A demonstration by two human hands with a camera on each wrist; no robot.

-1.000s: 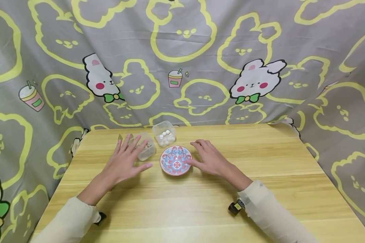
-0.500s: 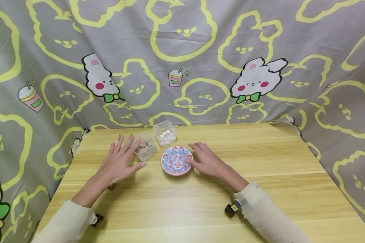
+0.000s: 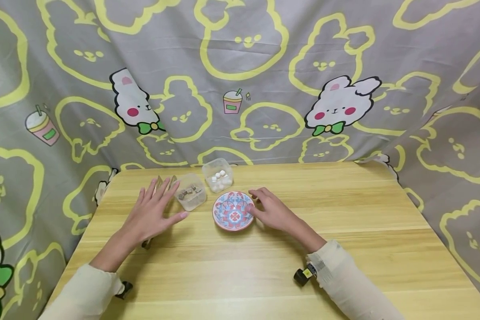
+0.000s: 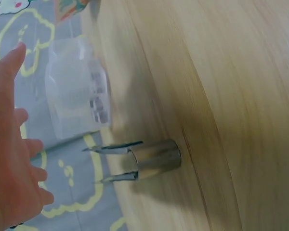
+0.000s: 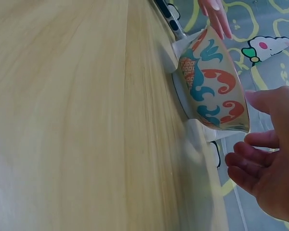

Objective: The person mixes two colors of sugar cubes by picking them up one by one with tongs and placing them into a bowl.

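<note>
My left hand [image 3: 152,213] hovers with spread fingers over a pair of metal tongs [image 4: 159,158]; in the head view the tongs [image 3: 146,244] are mostly hidden beneath it. Beside that hand stands a clear plastic box [image 3: 191,204] with small brown pieces [image 3: 190,192]. My right hand [image 3: 274,210] is at the right side of a round bowl [image 3: 233,213] with a red and blue pattern. Its thumb [image 5: 261,100] is right at the bowl's rim in the right wrist view, while the loosely bent fingers [image 5: 250,159] lie outside the bowl.
A second clear box [image 3: 210,166] with small white pieces [image 3: 220,177] stands behind the bowl. The wooden table [image 3: 232,275] ends at a grey patterned curtain [image 3: 264,53] at the back and sides. Small black cameras [image 3: 302,276] are strapped to the wrists.
My left hand has drawn left and slightly back, uncovering the box of brown pieces and more of the tongs. My right hand stays at the bowl's rim.
</note>
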